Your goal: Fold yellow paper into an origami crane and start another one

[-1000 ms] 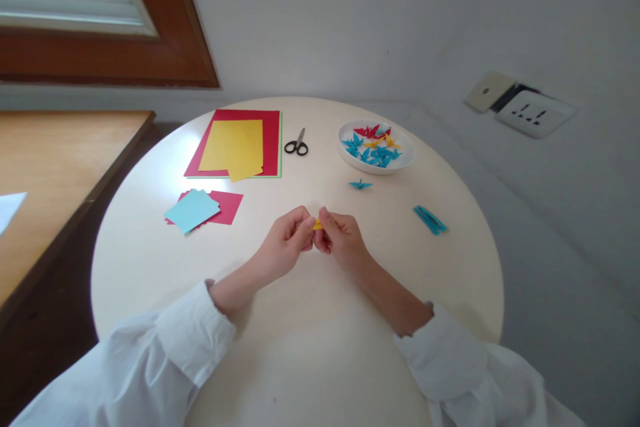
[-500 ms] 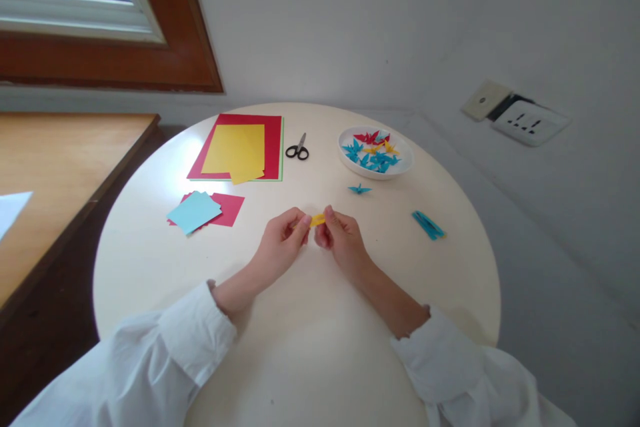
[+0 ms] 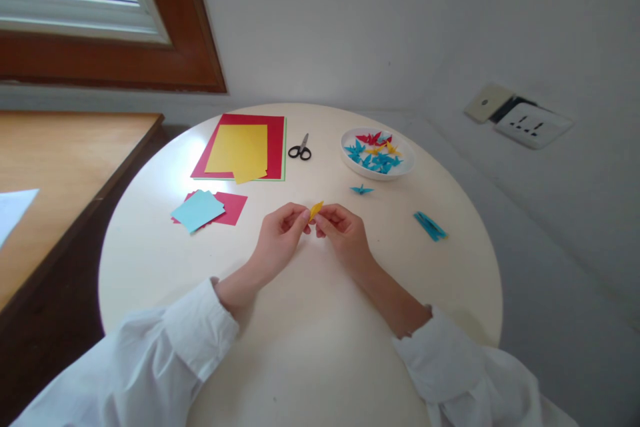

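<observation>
A small folded piece of yellow paper [image 3: 316, 209] is pinched between my two hands, above the middle of the round white table [image 3: 310, 347]. My left hand [image 3: 285, 230] grips its left side between thumb and fingers. From the right, my right hand [image 3: 345, 230] pinches its lower end, with the fingertips of both hands almost meeting. The paper's upper tip sticks up and leans right; its lower part is hidden by my fingers. Beyond my right hand lies a blue paper crane [image 3: 361, 190] on the table.
A white dish [image 3: 411, 170] holds several red, blue and yellow cranes. Black-handled scissors [image 3: 300, 150] lie beside yellow sheets [image 3: 240, 150] on a red sheet [image 3: 277, 147]. Light-blue squares [image 3: 199, 211] overlap red ones [image 3: 234, 208] at left. Folded blue strips [image 3: 430, 226] lie at right.
The yellow paper has turned from lying nearly level between my hands to pointing up and right. My right hand has shifted its grip lower, and my hands are closer together.
</observation>
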The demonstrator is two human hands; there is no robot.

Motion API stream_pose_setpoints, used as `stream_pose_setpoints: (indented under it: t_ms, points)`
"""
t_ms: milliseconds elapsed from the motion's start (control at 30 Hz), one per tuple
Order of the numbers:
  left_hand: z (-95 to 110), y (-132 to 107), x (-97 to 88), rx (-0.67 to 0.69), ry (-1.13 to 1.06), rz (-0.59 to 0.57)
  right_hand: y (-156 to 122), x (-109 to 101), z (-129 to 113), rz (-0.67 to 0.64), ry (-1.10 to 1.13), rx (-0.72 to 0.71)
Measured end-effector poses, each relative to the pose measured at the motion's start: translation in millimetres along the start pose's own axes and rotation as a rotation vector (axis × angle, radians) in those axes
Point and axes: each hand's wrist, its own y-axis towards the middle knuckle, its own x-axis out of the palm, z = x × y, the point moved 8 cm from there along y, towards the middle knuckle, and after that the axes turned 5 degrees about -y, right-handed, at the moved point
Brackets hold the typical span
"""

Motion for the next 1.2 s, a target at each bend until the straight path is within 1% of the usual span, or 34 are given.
stream_pose_setpoints:
  t_ms: [200,533,767,1000,1200]
  points:
    - [-7.1,0.1,-0.6,-0.065,-0.05,-0.002,-0.5,-4.6,-2.9,0.031,-0.065,-0.014]
    - [-2.9,-1.7,0.8,-0.072,0.021,-0.041,-1.3,-8.1,-5.5,0.076,-0.081,-0.04]
    - [-2.8,-0.8,-0.5,-0.073,0.04,-0.019,-1.9,-7.5,-6.6,0.069,-0.103,-0.051]
    - [-2.7,0.7,-1.9,-0.069,0.016,0.008,-2.8,-9.8,-4.0,0.108,-0.124,-0.092]
    - [-6.4,0.1,-3.9,-0.108,-0.04,0.045,-3.1,-10.0,-4.3,0.109,-0.146,-0.106]
